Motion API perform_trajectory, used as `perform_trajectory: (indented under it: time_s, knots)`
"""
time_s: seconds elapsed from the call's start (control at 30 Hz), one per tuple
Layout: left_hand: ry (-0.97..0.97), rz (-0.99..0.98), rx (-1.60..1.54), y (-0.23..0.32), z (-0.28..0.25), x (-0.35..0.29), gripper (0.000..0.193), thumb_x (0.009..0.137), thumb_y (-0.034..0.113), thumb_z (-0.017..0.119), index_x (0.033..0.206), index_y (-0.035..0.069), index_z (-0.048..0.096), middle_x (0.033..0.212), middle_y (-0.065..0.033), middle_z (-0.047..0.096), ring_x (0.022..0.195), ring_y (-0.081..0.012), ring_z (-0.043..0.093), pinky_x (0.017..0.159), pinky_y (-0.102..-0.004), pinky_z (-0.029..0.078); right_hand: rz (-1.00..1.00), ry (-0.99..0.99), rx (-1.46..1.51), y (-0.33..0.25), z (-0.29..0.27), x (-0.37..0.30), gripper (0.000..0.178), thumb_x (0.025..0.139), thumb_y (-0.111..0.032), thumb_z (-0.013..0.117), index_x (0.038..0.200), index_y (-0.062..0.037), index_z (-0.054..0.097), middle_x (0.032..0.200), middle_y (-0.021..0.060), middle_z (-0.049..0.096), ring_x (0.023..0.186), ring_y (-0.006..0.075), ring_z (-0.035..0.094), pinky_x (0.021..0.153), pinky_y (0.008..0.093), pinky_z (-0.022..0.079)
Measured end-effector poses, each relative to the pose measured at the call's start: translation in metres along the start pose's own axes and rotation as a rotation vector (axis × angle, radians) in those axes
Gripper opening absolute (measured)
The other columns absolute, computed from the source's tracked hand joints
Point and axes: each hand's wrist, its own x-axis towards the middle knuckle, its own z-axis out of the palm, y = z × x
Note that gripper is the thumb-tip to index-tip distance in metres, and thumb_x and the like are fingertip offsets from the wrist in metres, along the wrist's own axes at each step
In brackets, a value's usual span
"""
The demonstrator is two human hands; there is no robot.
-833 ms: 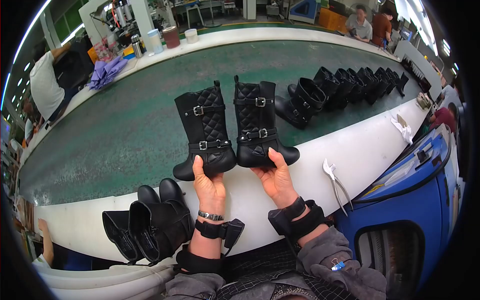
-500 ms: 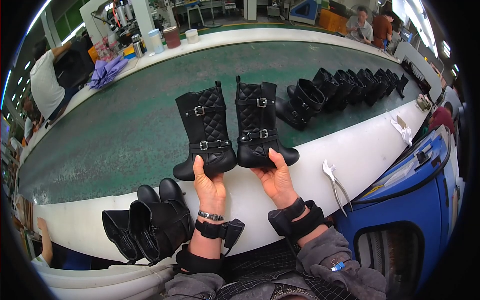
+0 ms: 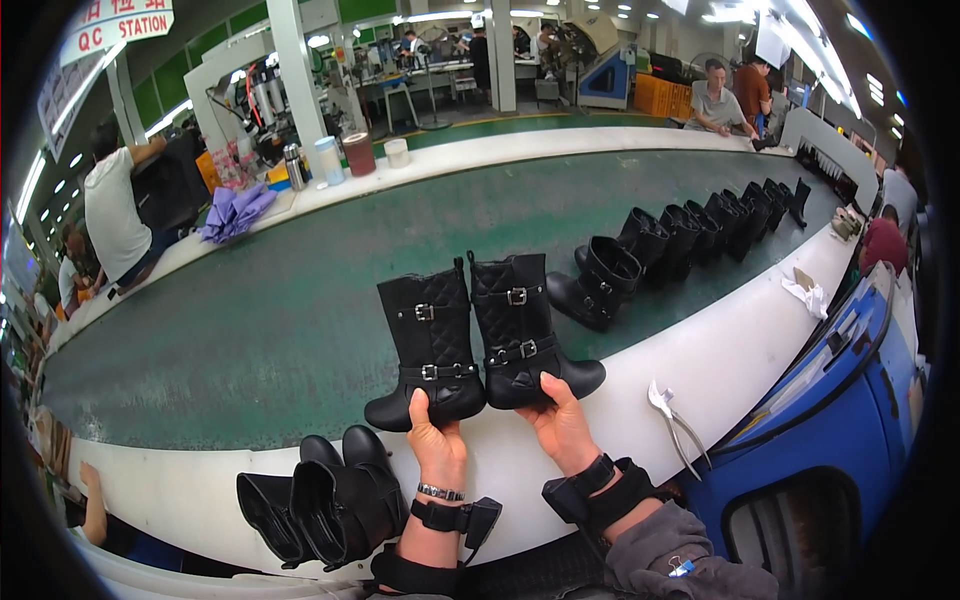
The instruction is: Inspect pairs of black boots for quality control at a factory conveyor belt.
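I hold up a pair of black boots side by side above the near edge of the bench, heels together and toes pointing outward. My left hand (image 3: 438,440) grips the left boot (image 3: 432,345) by its foot, with the thumb on the near side. My right hand (image 3: 560,425) grips the right boot (image 3: 520,330) the same way. Both boots show quilted panels and two buckled straps each. Fingers behind the soles are hidden. Another pair of black boots (image 3: 345,500) lies on the white ledge, left of my left forearm.
A row of black boots (image 3: 680,240) stands on the green belt (image 3: 260,330) to the right. Pincers (image 3: 675,425) and a white cloth (image 3: 805,293) lie on the white ledge (image 3: 640,385). Blue machinery (image 3: 800,450) stands near right. Purple cloth (image 3: 237,212) lies across the belt; people sit beyond.
The view has tilted upward, so the belt, boots and my hands appear lower. Both hands keep the same hold, and the two boots have come slightly closer together.
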Motion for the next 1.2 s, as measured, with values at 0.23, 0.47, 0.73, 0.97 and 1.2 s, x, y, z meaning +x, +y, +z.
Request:
perform_trajectory:
  time_s: [0.23,0.47,0.73,0.97,1.2]
  knots:
    - [-0.039,0.012,-0.004,0.0,-0.0004,-0.0003,0.042,0.082,0.021,0.071,0.116,0.003,0.055,0.111,-0.0066,0.06,0.102,-0.0211,0.061,0.091,-0.0405,0.053,-0.001,-0.04,0.003,-0.0027,0.0001,-0.0012,0.031,0.084,-0.024,0.065,0.108,-0.006,0.06,0.106,0.008,0.064,0.101,0.0209,0.061,0.091,0.0394,0.05]
    - [-0.072,-0.01,-0.025,0.0013,-0.001,0.001,0.046,0.081,0.022,0.071,0.119,0.003,0.053,0.113,-0.0071,0.06,0.103,-0.0217,0.06,0.093,-0.0403,0.052,0.044,-0.053,0.008,-0.006,-0.0019,0.0003,0.033,0.083,-0.025,0.065,0.11,-0.006,0.06,0.106,0.0075,0.063,0.101,0.0209,0.061,0.091,0.0398,0.051]
    - [-0.135,-0.035,-0.037,0.0005,-0.0013,0.0021,0.046,0.086,0.026,0.068,0.122,0.003,0.051,0.118,-0.0085,0.059,0.107,-0.0229,0.059,0.096,-0.0432,0.049,0.012,-0.038,0.03,-0.0001,-0.0027,0.0013,0.034,0.088,-0.026,0.061,0.115,-0.0051,0.057,0.111,0.0081,0.063,0.104,0.0217,0.06,0.09,0.041,0.052]
    - [-0.082,-0.031,-0.023,-0.0001,-0.0004,0.0009,0.044,0.087,0.026,0.066,0.122,0.004,0.051,0.116,-0.0088,0.059,0.107,-0.0234,0.059,0.094,-0.0426,0.051,0.025,-0.001,0.074,0.0011,-0.001,-0.0009,0.037,0.085,-0.027,0.066,0.112,-0.003,0.056,0.106,0.0091,0.062,0.1,0.0211,0.061,0.086,0.0381,0.055]
    - [-0.046,-0.045,-0.039,0.0001,0.0018,0.0007,0.048,0.085,0.025,0.068,0.124,0.005,0.049,0.122,-0.0097,0.056,0.111,-0.0249,0.057,0.097,-0.0438,0.05,0.016,0.034,0.068,-0.0002,0.0043,-0.0033,0.039,0.084,-0.027,0.066,0.112,-0.0025,0.056,0.108,0.0095,0.061,0.099,0.021,0.061,0.087,0.037,0.055]
